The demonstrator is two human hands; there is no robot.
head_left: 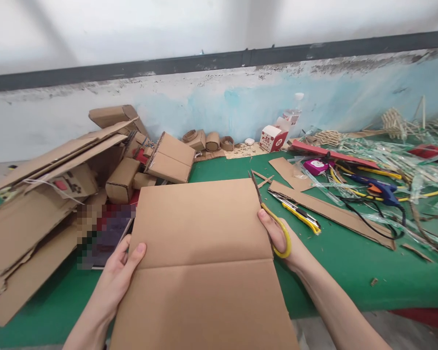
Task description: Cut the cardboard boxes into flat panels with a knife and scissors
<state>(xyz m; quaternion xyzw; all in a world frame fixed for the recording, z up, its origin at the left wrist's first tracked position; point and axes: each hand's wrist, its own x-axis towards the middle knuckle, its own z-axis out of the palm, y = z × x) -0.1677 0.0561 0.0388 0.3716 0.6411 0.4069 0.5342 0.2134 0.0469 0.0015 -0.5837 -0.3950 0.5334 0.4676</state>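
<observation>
A large creased sheet of cardboard (pixel 204 223) is held up in front of me over the green table. My left hand (pixel 122 267) grips its left edge, thumb on the face and fingers behind. At the right edge, my right hand (pixel 275 233) has its thumb through a yellow handle of the scissors (pixel 285 243). The dark blades run along the cardboard's right edge, and their tips show near its top right corner. The remaining fingers of the right hand are hidden behind the sheet. Just right of it lies a yellow box cutter (pixel 301 217).
Loose cardboard sheets (pixel 29 218) and small cardboard boxes (pixel 173 158) pile up on the left. A cardboard strip (pixel 332 214), a purple tape measure (pixel 316 166), a blue glue gun (pixel 383 189) and tangled clear wrappers lie right. A red-white carton (pixel 273 138) stands by the wall.
</observation>
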